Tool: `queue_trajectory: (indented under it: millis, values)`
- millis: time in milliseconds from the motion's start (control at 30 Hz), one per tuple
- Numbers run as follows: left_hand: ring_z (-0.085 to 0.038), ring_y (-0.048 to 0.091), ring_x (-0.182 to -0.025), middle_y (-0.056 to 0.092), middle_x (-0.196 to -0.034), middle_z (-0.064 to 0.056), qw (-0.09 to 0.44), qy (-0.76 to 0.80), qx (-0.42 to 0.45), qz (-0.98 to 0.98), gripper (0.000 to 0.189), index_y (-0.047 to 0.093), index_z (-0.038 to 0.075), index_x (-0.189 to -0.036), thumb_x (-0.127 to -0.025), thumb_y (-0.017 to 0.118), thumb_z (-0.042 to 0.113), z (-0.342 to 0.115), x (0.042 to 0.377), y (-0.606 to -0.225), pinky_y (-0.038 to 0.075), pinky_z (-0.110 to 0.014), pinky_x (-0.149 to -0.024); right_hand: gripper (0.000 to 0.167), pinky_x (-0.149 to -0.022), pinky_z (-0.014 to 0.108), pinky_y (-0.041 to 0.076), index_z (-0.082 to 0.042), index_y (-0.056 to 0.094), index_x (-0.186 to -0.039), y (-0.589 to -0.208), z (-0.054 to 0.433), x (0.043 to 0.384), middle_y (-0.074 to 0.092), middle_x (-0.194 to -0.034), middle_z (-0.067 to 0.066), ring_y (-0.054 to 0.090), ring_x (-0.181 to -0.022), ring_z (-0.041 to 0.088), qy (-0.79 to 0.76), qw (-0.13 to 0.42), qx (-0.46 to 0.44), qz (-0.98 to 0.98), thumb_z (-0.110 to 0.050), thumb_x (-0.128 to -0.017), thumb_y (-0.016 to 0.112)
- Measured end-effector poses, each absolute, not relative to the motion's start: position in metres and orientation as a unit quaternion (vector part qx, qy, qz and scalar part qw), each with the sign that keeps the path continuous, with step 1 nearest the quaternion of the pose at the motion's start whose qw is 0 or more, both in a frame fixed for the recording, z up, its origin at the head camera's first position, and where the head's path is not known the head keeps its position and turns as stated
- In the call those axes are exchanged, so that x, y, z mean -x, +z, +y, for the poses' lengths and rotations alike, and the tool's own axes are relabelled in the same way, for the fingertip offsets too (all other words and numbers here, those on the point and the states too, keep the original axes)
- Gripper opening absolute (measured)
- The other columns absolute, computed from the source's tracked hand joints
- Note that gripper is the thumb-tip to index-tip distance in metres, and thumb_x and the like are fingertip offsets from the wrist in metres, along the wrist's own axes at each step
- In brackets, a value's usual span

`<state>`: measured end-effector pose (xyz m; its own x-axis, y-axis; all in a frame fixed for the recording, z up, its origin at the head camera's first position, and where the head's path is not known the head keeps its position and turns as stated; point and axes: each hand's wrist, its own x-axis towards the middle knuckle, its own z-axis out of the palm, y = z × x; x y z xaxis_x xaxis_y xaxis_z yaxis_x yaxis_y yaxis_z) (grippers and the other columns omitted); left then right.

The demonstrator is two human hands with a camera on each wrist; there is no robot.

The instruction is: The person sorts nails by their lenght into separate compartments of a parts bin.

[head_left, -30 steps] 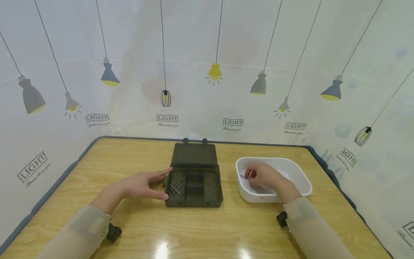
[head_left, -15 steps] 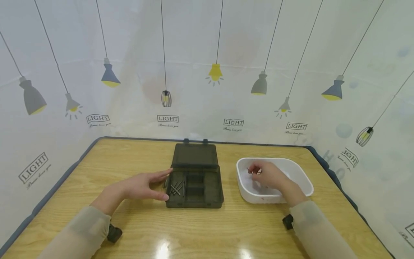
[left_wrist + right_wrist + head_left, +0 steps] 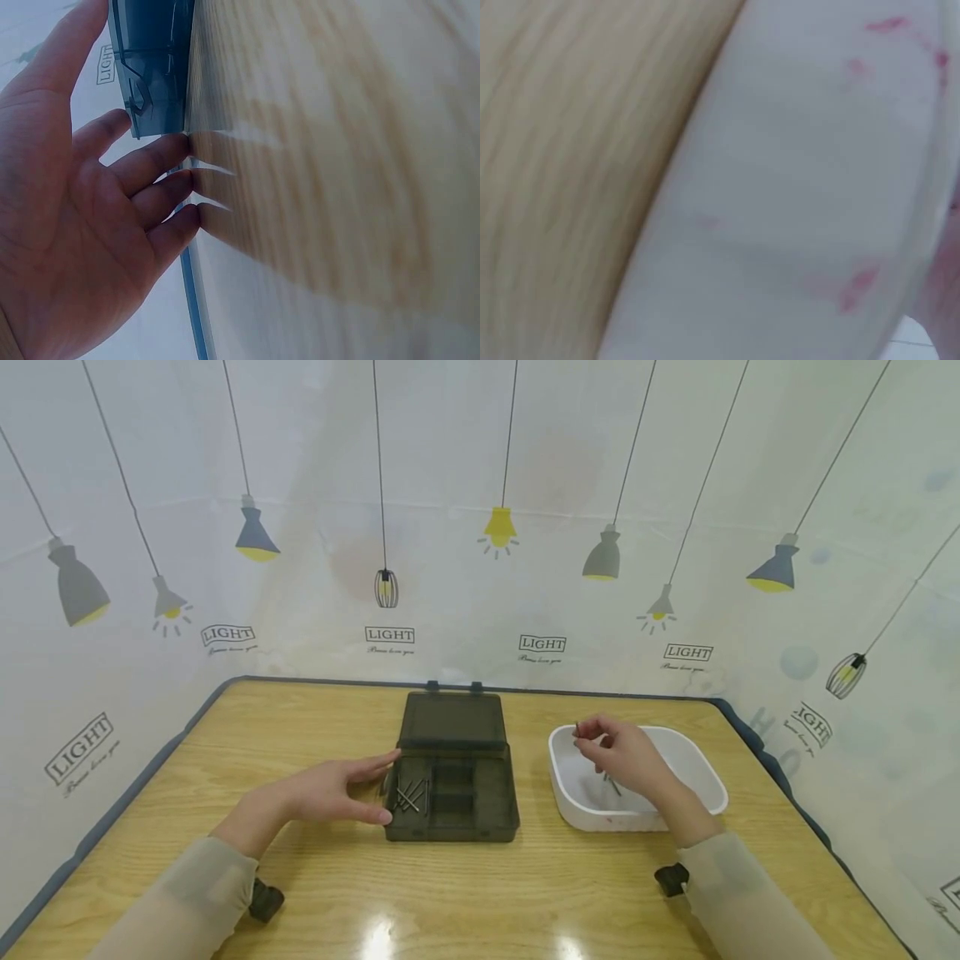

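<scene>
My right hand [image 3: 630, 762] is above the white tray [image 3: 712, 793], pinching a thin nail-like metal piece [image 3: 577, 729] between thumb and fingertips. Below that hand, more thin metal pieces [image 3: 613, 785] show in the tray, partly hidden. To the left stands a dark see-through organizer box [image 3: 491, 793] with its lid [image 3: 452, 718] laid back. Several thin metal nail-like pieces [image 3: 408, 796] lie crossed in its left compartment. My left hand [image 3: 322, 789] rests at the box's left side, thumb and forefinger touching it. In the left wrist view, the other fingertips [image 3: 180, 146] touch the table.
The wooden table [image 3: 480, 893] has a dark edge [image 3: 330, 681] along the back, against a lamp-printed cloth [image 3: 450, 460]. In the right wrist view, the tray's red-marked outer wall [image 3: 780, 187] fills most of the frame. The tray rim is close under my right forearm.
My right hand has risen from the tray's floor with the thin metal piece, which is now tilted up at its fingertips. The left hand and the box stay in place.
</scene>
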<state>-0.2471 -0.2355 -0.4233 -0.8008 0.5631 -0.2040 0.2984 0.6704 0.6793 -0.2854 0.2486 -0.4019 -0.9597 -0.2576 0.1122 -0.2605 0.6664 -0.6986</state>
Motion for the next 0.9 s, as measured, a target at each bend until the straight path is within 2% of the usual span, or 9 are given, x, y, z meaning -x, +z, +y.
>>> queue_trajectory:
  millis: [200, 433, 567, 667, 833, 900]
  values:
    - [-0.039, 0.04, -0.163, 0.039, -0.176, -0.017, 0.206, 0.328, -0.239, 0.89, 0.106, 0.022, 0.024, -0.178, -0.096, 0.082, 0.056, -0.235, 0.248, -0.423, 0.028, -0.066, -0.134, 0.024, -0.055, 0.029, 0.053, -0.007, 0.072, -0.127, -0.386, 0.226, 0.277, 0.075, -0.114, 0.013, 0.064, -0.069, 0.016, 0.429, 0.013, -0.152, -0.891, -0.02, -0.107, 0.073]
    - [-0.039, 0.041, -0.163, 0.04, -0.176, -0.016, 0.208, 0.327, -0.236, 0.891, 0.106, 0.022, 0.025, -0.178, -0.096, 0.082, 0.057, -0.235, 0.247, -0.423, 0.028, -0.066, -0.133, 0.016, -0.061, 0.03, 0.057, -0.004, 0.072, -0.119, -0.375, 0.199, 0.272, 0.076, -0.113, 0.02, 0.061, -0.066, 0.016, 0.471, -0.012, -0.194, -0.861, -0.017, -0.108, 0.071]
    - [-0.039, 0.041, -0.163, 0.041, -0.176, -0.016, 0.206, 0.327, -0.235, 0.892, 0.106, 0.023, 0.026, -0.178, -0.096, 0.082, 0.057, -0.235, 0.248, -0.423, 0.027, -0.068, -0.133, 0.017, -0.063, 0.032, 0.059, -0.005, 0.072, -0.118, -0.373, 0.183, 0.271, 0.075, -0.112, 0.018, 0.062, -0.068, 0.017, 0.475, -0.023, -0.206, -0.855, -0.018, -0.108, 0.071]
    - [-0.039, 0.041, -0.163, 0.042, -0.175, -0.016, 0.204, 0.327, -0.235, 0.892, 0.106, 0.023, 0.027, -0.178, -0.095, 0.082, 0.057, -0.236, 0.248, -0.424, 0.027, -0.068, -0.133, 0.017, -0.065, 0.036, 0.062, -0.007, 0.073, -0.119, -0.373, 0.171, 0.271, 0.074, -0.113, 0.014, 0.063, -0.071, 0.02, 0.466, -0.036, -0.213, -0.858, -0.02, -0.109, 0.07]
    - [-0.039, 0.041, -0.162, 0.041, -0.175, -0.016, 0.204, 0.33, -0.241, 0.89, 0.106, 0.023, 0.026, -0.178, -0.096, 0.082, 0.056, -0.236, 0.249, -0.425, 0.029, -0.066, -0.133, 0.017, -0.064, 0.035, 0.058, -0.009, 0.074, -0.119, -0.372, 0.153, 0.27, 0.072, -0.114, 0.011, 0.066, -0.074, 0.03, 0.439, -0.059, -0.228, -0.867, -0.021, -0.109, 0.069]
    - [-0.039, 0.041, -0.163, 0.041, -0.175, -0.017, 0.205, 0.332, -0.241, 0.889, 0.106, 0.023, 0.025, -0.178, -0.096, 0.082, 0.056, -0.236, 0.249, -0.425, 0.029, -0.066, -0.133, 0.017, -0.064, 0.035, 0.058, -0.008, 0.074, -0.12, -0.372, 0.147, 0.271, 0.072, -0.114, 0.01, 0.067, -0.074, 0.03, 0.436, -0.064, -0.234, -0.867, -0.021, -0.11, 0.069]
